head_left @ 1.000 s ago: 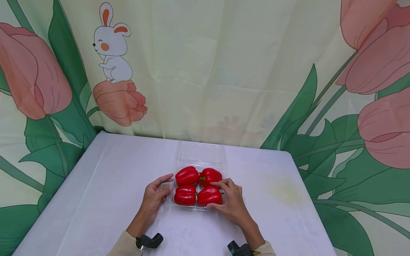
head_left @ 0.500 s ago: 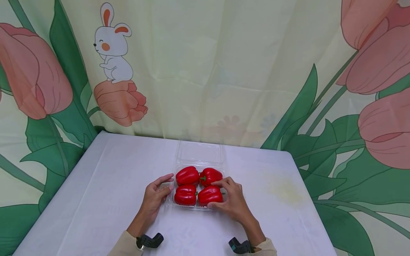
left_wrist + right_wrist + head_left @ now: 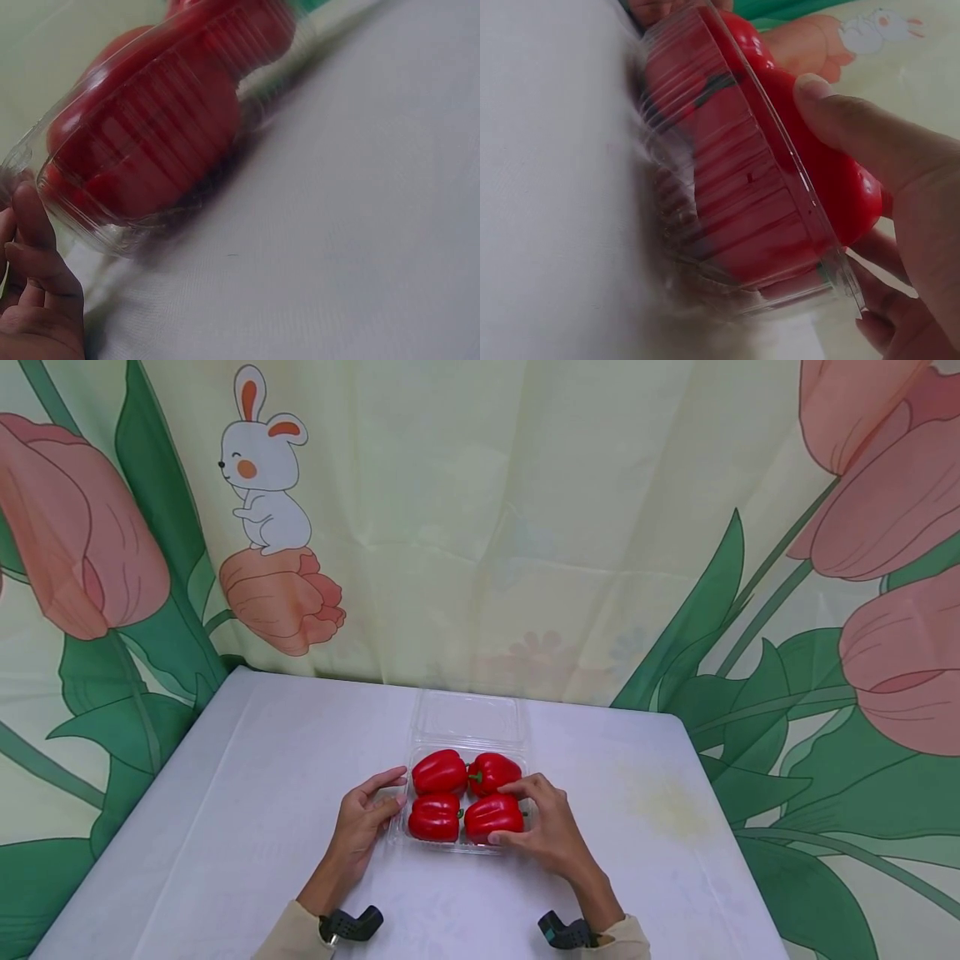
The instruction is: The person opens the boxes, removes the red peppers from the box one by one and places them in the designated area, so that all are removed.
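Observation:
A clear plastic clamshell box (image 3: 454,848) lies on the table with its lid (image 3: 468,717) folded back. Red bell peppers with green stems fill it in two rows: one at back left (image 3: 438,772), one at back right (image 3: 495,768), one at front left (image 3: 433,818). My right hand (image 3: 553,827) grips the front right bell pepper (image 3: 489,818), thumb on its near side and fingers at its far side. In the right wrist view this pepper (image 3: 840,187) sits in the box, above its rim. My left hand (image 3: 356,827) pinches the box's left rim; its thumb (image 3: 31,214) shows there.
A white cloth covers the table (image 3: 247,802), with a faint yellowish stain (image 3: 667,806) on the right. Behind the table hangs a curtain (image 3: 570,527) printed with tulips and a rabbit. Each wrist wears a black camera mount, left (image 3: 352,927) and right (image 3: 564,933).
My right hand and wrist have shifted very slightly to the right, along with the front right bell pepper. My left hand and the box stay in place.

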A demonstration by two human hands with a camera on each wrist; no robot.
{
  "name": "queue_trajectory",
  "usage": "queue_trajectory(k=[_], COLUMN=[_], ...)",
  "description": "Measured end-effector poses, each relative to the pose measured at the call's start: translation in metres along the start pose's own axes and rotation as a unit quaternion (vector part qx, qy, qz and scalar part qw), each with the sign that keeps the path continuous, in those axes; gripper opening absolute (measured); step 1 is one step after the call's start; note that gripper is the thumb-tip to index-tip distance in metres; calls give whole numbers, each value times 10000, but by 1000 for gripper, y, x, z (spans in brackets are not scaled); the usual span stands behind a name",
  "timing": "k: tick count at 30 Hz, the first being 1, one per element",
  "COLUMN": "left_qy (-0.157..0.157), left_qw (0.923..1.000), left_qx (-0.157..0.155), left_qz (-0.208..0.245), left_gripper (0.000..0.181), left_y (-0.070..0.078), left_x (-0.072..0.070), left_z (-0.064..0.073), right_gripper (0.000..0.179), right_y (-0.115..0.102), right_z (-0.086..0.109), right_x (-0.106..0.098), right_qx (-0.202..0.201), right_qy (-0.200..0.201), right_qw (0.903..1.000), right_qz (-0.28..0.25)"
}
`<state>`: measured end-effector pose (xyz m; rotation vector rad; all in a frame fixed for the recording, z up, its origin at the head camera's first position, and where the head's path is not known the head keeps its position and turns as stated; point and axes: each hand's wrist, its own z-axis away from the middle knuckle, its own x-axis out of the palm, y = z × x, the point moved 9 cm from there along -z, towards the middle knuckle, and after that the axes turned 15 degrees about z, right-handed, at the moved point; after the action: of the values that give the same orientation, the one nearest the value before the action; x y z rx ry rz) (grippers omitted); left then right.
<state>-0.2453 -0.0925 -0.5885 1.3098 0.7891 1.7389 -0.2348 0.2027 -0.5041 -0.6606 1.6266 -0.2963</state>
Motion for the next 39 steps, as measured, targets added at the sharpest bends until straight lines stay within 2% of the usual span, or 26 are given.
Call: queue_trajectory(k=[8, 14, 24, 34, 39], left_qy=[-6, -14, -3, -13, -35], left_qw=[10000, 10000, 10000, 10000, 10000], left_qx=[-3, 14, -11, 24, 40], left_qz=[-32, -15, -26, -71, -69], left_gripper=[55, 55, 55, 55, 57], left_y=[0, 0, 1, 0, 0], left_x=[0, 0, 1, 0, -1], left_z=[0, 0, 0, 0, -1], right_gripper=[65, 67, 69, 69, 68], right_y=[6, 4, -10, -16, -13], right_z=[-2, 0, -3, -5, -7], right_x=[-5, -10, -29, -47, -57], right_qx=[193, 196, -197, -276, -237], right_qy=[-46, -16, 131, 363, 546], right_qw=[9982, 9970, 9963, 9960, 9960], right_qz=[-568, -754, -828, -774, -672])
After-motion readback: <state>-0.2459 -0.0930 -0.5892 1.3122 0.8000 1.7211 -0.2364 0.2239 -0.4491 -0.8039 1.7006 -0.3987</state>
